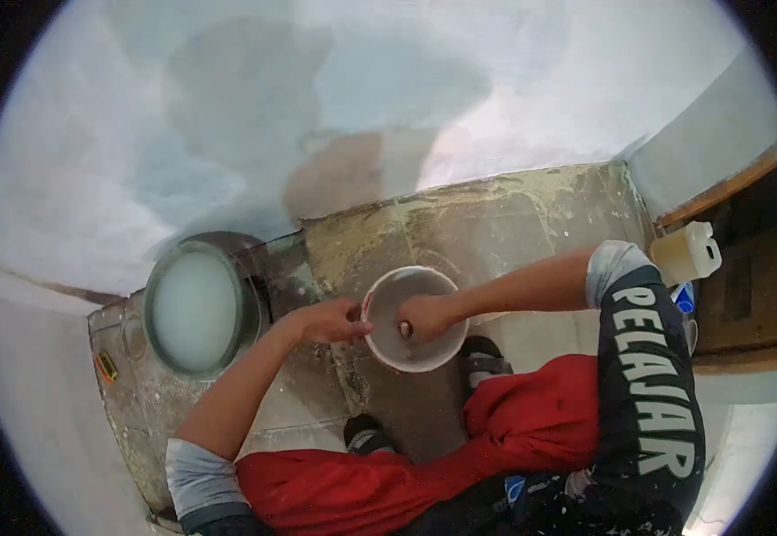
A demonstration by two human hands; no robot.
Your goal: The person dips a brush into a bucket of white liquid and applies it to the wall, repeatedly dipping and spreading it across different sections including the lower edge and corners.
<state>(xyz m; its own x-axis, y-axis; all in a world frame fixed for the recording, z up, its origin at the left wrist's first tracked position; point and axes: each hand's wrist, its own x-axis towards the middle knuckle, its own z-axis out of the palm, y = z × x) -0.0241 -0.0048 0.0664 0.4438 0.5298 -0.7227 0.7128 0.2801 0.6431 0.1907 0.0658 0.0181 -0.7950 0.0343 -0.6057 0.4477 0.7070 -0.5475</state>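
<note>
Single head view, looking down at a tiled floor (495, 219) along a patchily coated wall (567, 89). A white bucket (417, 359) stands between the person's feet and the wall, its mouth facing the camera; the rim is reddish in places and the inner wall is pale. Left hand (330, 322): at the bucket's left rim, fingertips at the edge, the digits a little apart; whether they grip the rim cannot be told. Right hand (428, 318): reaches into the bucket from the right, fingers curled in narrowly. A small pale spot shows at the curled fingers; whether this is a held object or part of the hand cannot be told. To the left of the bucket, well apart from it, sits a round grey-green tub (150, 308) containing a milky whitish liquid (193, 308). Further left on the floor lies a small yellow, red and green item (106, 367), type not readable. At the far right, a translucent container (685, 253) with yellowish contents is near a blue-and-white item (684, 297), partly hidden by the sleeve (647, 375) lettered "PELAJAR". The person wears red legwear (531, 411); dark footwear (485, 355) shows just beside the bucket, with the other foot (368, 436) below and left of it.
</note>
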